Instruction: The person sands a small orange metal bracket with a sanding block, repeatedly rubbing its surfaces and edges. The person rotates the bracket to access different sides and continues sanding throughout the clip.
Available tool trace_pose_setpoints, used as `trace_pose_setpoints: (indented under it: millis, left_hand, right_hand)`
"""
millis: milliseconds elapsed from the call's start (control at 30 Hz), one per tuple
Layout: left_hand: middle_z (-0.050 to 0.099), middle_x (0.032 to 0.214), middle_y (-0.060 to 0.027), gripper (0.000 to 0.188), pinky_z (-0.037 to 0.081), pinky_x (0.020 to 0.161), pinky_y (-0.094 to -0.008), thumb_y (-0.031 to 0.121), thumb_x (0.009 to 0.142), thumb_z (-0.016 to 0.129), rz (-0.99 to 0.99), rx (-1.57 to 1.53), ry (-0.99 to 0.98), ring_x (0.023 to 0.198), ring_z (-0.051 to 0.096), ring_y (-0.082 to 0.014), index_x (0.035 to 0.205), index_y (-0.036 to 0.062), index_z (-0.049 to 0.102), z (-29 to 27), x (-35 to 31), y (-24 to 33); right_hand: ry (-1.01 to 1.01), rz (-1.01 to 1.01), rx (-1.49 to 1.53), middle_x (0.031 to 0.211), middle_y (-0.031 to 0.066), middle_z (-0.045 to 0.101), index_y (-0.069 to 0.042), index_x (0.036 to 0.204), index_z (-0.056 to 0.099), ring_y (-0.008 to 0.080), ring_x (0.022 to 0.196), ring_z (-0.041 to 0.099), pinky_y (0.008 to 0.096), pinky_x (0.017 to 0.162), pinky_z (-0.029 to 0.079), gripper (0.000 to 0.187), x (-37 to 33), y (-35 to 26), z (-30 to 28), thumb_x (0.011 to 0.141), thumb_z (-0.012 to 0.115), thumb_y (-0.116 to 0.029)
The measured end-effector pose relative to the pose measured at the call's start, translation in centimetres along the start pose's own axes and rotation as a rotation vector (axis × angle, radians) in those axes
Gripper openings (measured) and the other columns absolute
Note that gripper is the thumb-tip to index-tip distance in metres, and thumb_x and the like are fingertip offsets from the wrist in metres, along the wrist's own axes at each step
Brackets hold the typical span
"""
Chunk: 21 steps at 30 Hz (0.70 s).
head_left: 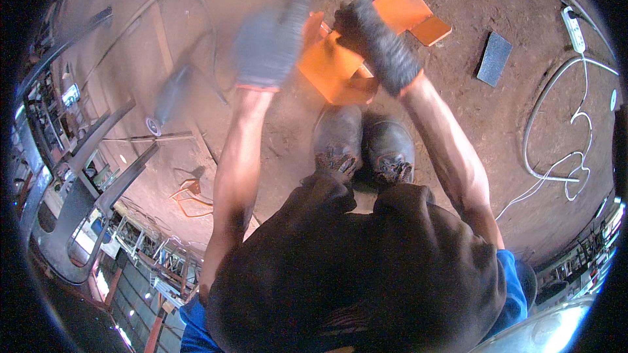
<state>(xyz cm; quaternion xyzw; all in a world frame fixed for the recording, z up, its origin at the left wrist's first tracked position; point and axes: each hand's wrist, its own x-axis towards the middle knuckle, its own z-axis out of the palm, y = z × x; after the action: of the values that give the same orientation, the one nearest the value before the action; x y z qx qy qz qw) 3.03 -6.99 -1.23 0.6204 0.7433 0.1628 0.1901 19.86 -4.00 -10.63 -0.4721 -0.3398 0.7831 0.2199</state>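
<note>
Two orange painted metal pieces with bent flaps lie on the brown floor beyond my boots. The nearer orange metal piece (331,70) sits just ahead of my boots (338,136). My right hand (383,42), in a dark glove, is over its upper right side with the fingers curled in at its edge; the hand hides part of the metal. Up and to the right, the farther orange piece (405,6) lies past that hand. My left hand (268,49), in a grey glove, hovers left of the nearer piece, its fingers smeared by motion.
A dark flat rectangular plate (494,59) lies at right, near a white power strip (574,29) and looped pale cables (526,131). At left are a blurred blue-grey cylindrical object (173,95), an orange wire-like frame (190,189) and a dark chair (72,216).
</note>
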Motion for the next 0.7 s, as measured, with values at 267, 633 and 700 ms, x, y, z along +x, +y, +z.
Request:
trace_pose_setpoints:
  millis: [267, 633, 700]
  left_hand:
    - [0.065, 0.134, -0.0159, 0.076, 0.048, 0.107, -0.0416, 0.066, 0.105, 0.037, -0.591, -0.943, -0.038, 0.123, 0.061, -0.0277, 0.139, 0.0015, 0.058, 2.2, -4.7, -5.1]
    - [0.052, 0.151, -0.0130, 0.066, 0.038, 0.116, -0.0409, 0.051, 0.102, 0.045, -0.222, -0.583, -0.339, 0.135, 0.052, -0.0282, 0.148, 0.0034, 0.050, 4.4, -8.2, -10.2]
    - [0.047, 0.156, -0.0134, 0.055, 0.035, 0.118, -0.0420, 0.023, 0.102, 0.053, 0.017, -0.413, -0.314, 0.139, 0.049, -0.0277, 0.152, 0.0021, 0.043, 2.8, -6.4, -5.7]
  right_hand:
    - [0.219, -0.174, -0.334, 0.117, 0.0326, 0.058, 0.012, 0.123, 0.052, 0.0454, 0.109, 0.056, 0.0535, 0.099, 0.042, 0.060, -0.8, 0.7, 11.8, 0.104, 0.049, -0.045]
    - [0.236, -0.419, -0.894, 0.123, 0.0454, 0.054, 0.017, 0.139, 0.042, 0.0655, 0.106, 0.055, 0.0744, 0.093, 0.041, 0.052, -3.3, -0.1, 12.5, 0.103, 0.050, -0.021]
    - [0.431, -0.732, -1.136, 0.119, 0.0455, 0.056, 0.016, 0.140, 0.041, 0.0657, 0.101, 0.057, 0.0739, 0.086, 0.044, 0.055, -2.2, 4.0, 14.1, 0.102, 0.052, -0.023]
